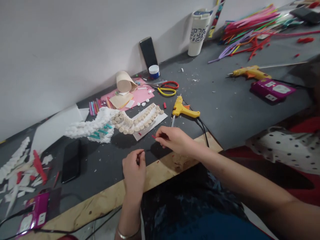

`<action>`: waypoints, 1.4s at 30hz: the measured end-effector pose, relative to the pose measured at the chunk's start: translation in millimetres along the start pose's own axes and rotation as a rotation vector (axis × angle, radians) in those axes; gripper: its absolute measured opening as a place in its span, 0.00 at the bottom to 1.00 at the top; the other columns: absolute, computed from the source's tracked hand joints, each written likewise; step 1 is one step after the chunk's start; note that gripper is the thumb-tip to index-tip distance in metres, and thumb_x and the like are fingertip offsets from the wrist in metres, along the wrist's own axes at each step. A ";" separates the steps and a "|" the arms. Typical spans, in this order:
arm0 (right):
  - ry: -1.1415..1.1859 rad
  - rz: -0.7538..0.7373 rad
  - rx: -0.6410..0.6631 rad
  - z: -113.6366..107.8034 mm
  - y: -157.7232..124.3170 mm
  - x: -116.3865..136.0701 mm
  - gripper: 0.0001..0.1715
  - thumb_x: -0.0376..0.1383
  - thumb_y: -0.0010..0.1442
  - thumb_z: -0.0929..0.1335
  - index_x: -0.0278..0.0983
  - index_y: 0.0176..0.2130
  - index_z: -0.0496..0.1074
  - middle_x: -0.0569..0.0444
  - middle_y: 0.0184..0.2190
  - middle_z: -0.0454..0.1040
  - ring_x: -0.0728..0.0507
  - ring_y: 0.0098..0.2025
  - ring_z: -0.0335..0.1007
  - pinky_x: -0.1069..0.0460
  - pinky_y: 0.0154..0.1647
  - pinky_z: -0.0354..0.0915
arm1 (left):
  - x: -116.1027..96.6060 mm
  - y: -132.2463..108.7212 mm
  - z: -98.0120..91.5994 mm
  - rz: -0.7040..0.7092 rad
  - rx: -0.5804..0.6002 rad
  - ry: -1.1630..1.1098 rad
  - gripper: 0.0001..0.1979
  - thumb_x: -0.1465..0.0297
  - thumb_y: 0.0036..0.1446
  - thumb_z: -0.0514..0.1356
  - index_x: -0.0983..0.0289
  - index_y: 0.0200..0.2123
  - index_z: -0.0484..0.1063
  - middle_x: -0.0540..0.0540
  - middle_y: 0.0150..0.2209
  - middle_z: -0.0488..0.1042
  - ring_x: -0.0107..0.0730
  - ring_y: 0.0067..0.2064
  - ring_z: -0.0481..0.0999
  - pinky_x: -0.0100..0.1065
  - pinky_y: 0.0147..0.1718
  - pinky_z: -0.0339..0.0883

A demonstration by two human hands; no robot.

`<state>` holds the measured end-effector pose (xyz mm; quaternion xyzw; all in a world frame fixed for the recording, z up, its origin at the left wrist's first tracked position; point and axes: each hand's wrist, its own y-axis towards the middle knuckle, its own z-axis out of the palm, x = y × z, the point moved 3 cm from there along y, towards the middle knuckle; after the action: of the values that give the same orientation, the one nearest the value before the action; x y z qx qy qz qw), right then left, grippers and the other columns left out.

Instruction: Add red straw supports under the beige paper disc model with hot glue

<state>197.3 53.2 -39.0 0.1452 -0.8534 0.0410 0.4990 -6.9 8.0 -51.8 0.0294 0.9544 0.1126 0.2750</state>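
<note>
Small red piece (153,136) at near middle, above dark tabletop (102,165). Right hand (170,138) has it pinched between thumb and forefinger, other fingers curled in. Left hand (135,166) to the left and a bit nearer, fingers curled, thumb up by the forefinger; can't tell if it grips anything. Wooden strip (107,201) runs along near edge. Purple socket block (35,213) near left, cable plugged in. Black phone (71,161) flat on table, left; white and red scraps (12,161) further left. Mid-table: curved piece (125,123), fluffy white with turquoise strips at left, rows of beige discs at right, right end over white card (155,125). Yellow glue gun (182,110) just right of card, nozzle pointing far. Scissors (160,89) beyond it, red and yellow handles; pink sheet (140,96) to their left, beige paper roll (123,81) at its far side. Far: jar (154,71) in front of upright phone (148,51), white tumbler (198,35) to the right. Far right: second glue gun (250,72), another socket block (271,91), coloured pipe cleaners (250,28) beyond
</note>
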 end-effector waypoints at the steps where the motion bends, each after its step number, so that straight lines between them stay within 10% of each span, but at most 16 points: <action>1: 0.042 0.015 -0.005 7.6 5.4 1.2 0.02 0.32 0.62 0.67 0.37 0.38 0.71 0.57 0.30 0.75 0.49 0.30 0.68 0.55 0.32 0.60 | 0.2 0.5 0.3 -0.007 0.002 -0.020 0.12 0.63 0.63 0.55 0.61 0.39 0.77 0.56 0.36 0.80 0.40 0.36 0.76 0.41 0.42 0.66; 15: -0.187 0.061 -0.228 42.0 26.0 0.8 0.07 0.37 0.63 0.67 0.40 0.39 0.76 0.56 0.37 0.80 0.45 0.39 0.74 0.53 0.35 0.60 | -1.2 35.1 -3.1 0.006 -0.024 -0.176 0.12 0.62 0.62 0.57 0.63 0.40 0.77 0.56 0.36 0.81 0.39 0.37 0.78 0.35 0.37 0.69; 42: -0.293 0.090 -0.316 49.2 32.2 -4.7 0.09 0.40 0.65 0.65 0.43 0.41 0.75 0.58 0.40 0.81 0.43 0.42 0.76 0.52 0.35 0.62 | 8.6 27.6 12.1 0.012 0.004 -0.095 0.13 0.64 0.61 0.55 0.63 0.40 0.77 0.58 0.35 0.80 0.43 0.37 0.78 0.40 0.39 0.68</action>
<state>148.9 74.3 -65.2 0.0311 -0.9182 -0.0927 0.3839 -7.9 38.3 -59.8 0.0409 0.9404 0.1107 0.3190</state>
